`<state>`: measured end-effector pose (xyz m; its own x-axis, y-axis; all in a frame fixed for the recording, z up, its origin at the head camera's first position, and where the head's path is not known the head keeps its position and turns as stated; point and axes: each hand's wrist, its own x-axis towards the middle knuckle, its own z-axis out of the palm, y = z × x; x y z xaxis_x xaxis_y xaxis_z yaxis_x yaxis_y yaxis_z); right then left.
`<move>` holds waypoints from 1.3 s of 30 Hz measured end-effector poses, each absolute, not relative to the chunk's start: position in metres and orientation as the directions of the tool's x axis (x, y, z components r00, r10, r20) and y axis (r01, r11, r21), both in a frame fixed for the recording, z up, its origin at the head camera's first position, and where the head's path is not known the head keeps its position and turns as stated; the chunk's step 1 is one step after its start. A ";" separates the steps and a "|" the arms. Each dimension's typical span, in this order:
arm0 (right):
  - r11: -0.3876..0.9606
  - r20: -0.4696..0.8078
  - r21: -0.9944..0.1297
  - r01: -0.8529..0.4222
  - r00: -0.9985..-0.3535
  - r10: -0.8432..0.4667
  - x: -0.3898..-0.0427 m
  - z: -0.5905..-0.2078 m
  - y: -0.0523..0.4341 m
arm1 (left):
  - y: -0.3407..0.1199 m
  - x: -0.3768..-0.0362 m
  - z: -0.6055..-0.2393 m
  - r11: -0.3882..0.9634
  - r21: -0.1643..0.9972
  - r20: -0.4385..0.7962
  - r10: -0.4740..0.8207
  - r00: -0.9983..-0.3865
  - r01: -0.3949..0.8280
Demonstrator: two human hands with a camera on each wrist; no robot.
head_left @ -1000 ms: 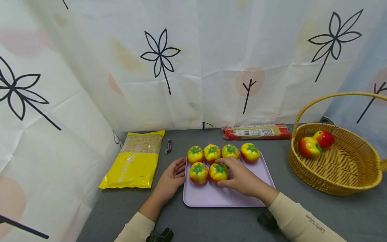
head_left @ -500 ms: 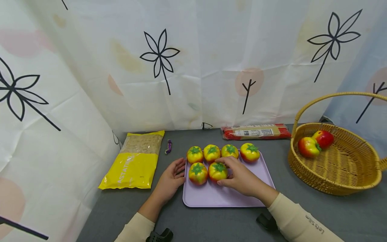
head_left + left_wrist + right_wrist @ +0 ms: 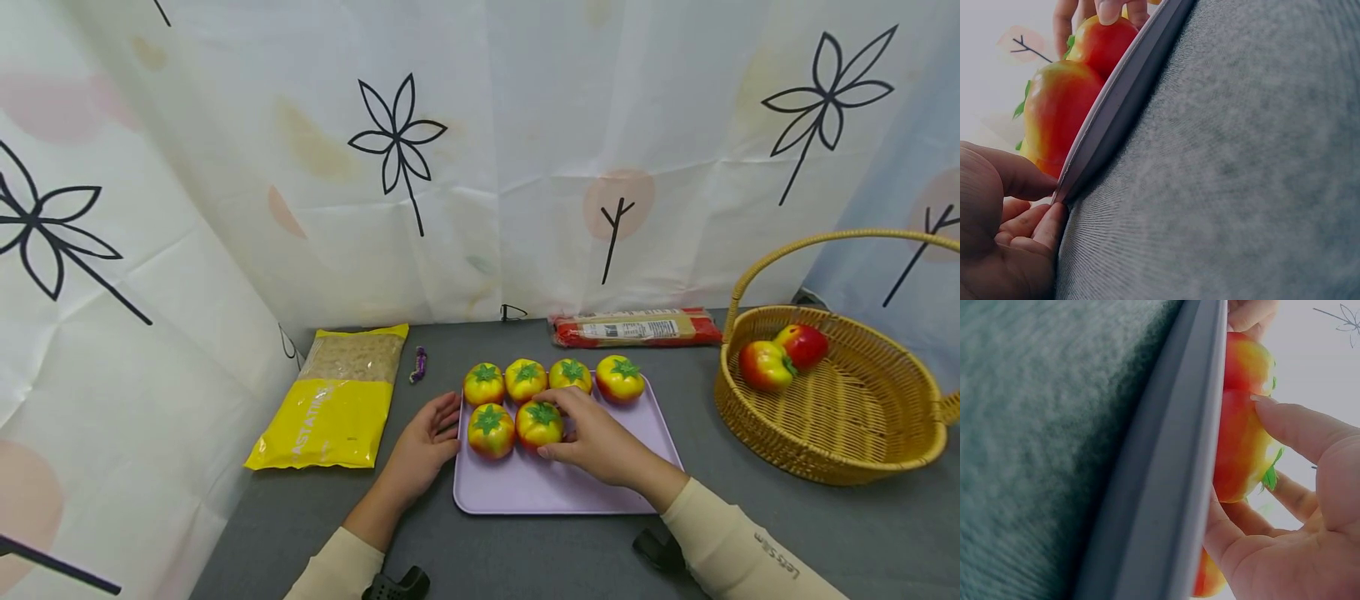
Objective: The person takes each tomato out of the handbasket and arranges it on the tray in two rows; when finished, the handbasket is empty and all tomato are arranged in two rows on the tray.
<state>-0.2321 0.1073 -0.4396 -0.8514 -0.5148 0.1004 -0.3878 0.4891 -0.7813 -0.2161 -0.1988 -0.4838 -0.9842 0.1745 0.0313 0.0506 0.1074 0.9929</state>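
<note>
Right hand (image 3: 600, 446) has its fingers curled round the front-right tomato (image 3: 539, 423) on the lilac tray (image 3: 555, 493), dead center of the table, while the left hand (image 3: 423, 442) lies relaxed and flat against the tray's left edge at 9 o'clock, gripping nothing. Five more tomatoes crowd it, one touching on its left (image 3: 491, 430) and four in a row behind. Everything sits on a grey table (image 3: 525, 558) under a flower-print curtain (image 3: 480, 158): yellow bag (image 3: 337, 400) at 9 o'clock, red packet (image 3: 637, 327) at 12, wicker basket (image 3: 832, 425) with two fruits at 3.
</note>
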 end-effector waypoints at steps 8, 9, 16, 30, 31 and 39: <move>0.481 0.097 -0.793 -0.373 -0.858 -0.505 -0.230 -0.438 0.108 | -0.198 -0.216 -0.484 0.116 0.992 0.031 0.170 -0.985 0.051; 0.480 0.096 -0.795 -0.370 -0.859 -0.503 -0.229 -0.438 0.108 | -0.198 -0.216 -0.484 0.115 0.992 0.031 0.169 -0.985 0.051; 0.442 0.123 -0.819 -0.366 -0.864 -0.489 -0.227 -0.429 0.117 | -0.198 -0.216 -0.484 0.114 0.992 0.027 0.162 -0.987 0.046; 0.420 0.253 -0.816 -0.397 -0.899 -0.357 -0.229 -0.388 0.165 | -0.197 -0.215 -0.482 0.124 0.991 0.021 0.155 -0.988 0.040; 0.420 0.258 -0.817 -0.395 -0.902 -0.345 -0.230 -0.386 0.170 | -0.197 -0.215 -0.482 0.125 0.991 0.022 0.154 -0.988 0.041; 0.383 0.362 -0.818 -0.429 -0.902 -0.237 -0.235 -0.372 0.210 | -0.198 -0.216 -0.483 0.117 0.992 0.025 0.160 -0.987 0.044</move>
<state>-0.2355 0.2098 -0.3719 -0.9016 -0.2366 0.3621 -0.4291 0.3833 -0.8179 -0.2157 -0.1976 -0.4831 -0.9868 0.1602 0.0254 0.0445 0.1165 0.9922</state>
